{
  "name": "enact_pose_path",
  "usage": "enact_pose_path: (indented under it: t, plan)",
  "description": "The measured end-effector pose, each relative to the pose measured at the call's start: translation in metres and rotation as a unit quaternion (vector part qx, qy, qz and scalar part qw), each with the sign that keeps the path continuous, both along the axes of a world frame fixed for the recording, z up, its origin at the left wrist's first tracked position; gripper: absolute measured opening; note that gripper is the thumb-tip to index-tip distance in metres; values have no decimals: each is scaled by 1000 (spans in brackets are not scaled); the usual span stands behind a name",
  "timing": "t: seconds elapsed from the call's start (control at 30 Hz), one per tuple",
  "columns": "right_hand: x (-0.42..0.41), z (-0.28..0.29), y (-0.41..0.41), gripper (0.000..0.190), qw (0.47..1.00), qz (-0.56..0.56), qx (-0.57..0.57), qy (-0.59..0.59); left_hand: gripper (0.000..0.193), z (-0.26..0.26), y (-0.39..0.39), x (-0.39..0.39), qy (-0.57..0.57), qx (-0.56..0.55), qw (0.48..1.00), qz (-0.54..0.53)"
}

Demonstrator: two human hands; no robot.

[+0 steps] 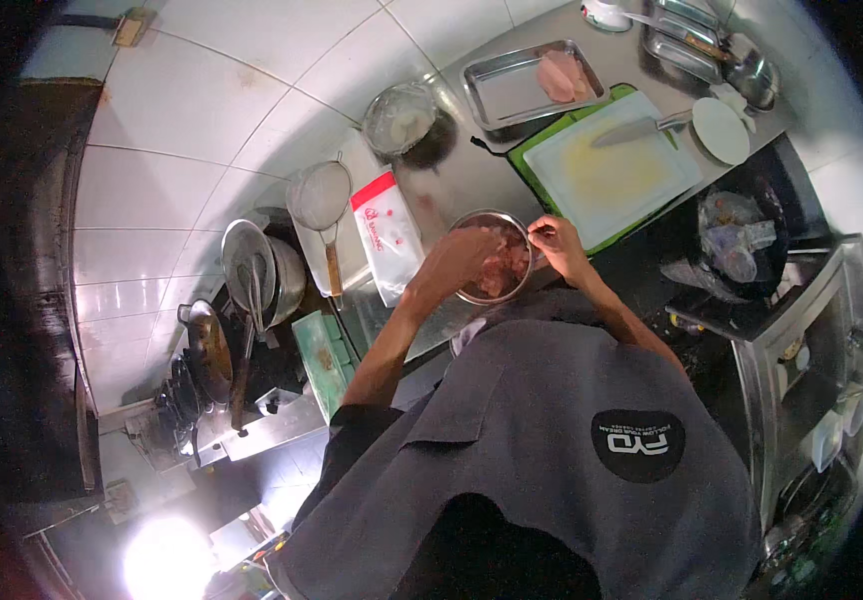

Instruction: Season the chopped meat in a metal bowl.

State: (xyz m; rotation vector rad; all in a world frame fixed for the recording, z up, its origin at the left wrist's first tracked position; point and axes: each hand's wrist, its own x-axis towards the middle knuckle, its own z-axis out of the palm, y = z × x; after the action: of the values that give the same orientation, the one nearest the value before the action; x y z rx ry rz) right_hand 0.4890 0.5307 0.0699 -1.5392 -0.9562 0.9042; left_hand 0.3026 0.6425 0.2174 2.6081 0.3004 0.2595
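A round metal bowl [527,281] with pieces of raw meat [503,266] in it stands at the counter's front edge, close to my body. My left hand [461,255] reaches into this bowl from the left, its fingers down at the meat. Those fingertips are hidden, so any grip there cannot be made out. At the bowl's right side my right hand [557,244] has thumb and fingers pinched on the rim. A plastic packet with a red band [388,236] lies left of the bowl.
Right of the bowl, a knife [630,133] lies on a white cutting board [596,169]. Behind it sits a metal tray [503,94] with pale raw meat [563,76]. A strainer [320,196] and pots [285,281] stand left. A wok [743,232] is at far right.
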Motion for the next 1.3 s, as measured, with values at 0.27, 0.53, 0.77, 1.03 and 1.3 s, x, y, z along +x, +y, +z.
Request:
enact_pose_path:
  t: [0.27, 0.53, 0.77, 1.03, 1.3]
  plan:
    - [0, 3, 0, 16, 1000, 8, -10, 13, 29, -37, -4, 15, 226, -54, 967, 101]
    - [3, 4, -2, 16, 1000, 5, -10, 24, 34, -56, -9, 21, 107, -78, 987, 86]
    - [4, 22, 1, 16, 983, 13, -87, 163, 57, -83, -32, 7, 187, 248, 951, -5]
    - [6, 22, 2, 18, 995, 35, -48, 75, 72, -96, 14, 13, 271, 24, 946, -179]
    - [6, 0, 3, 24, 999, 19, -40, 30, 50, -71, 10, 56, 445, 80, 878, -159]
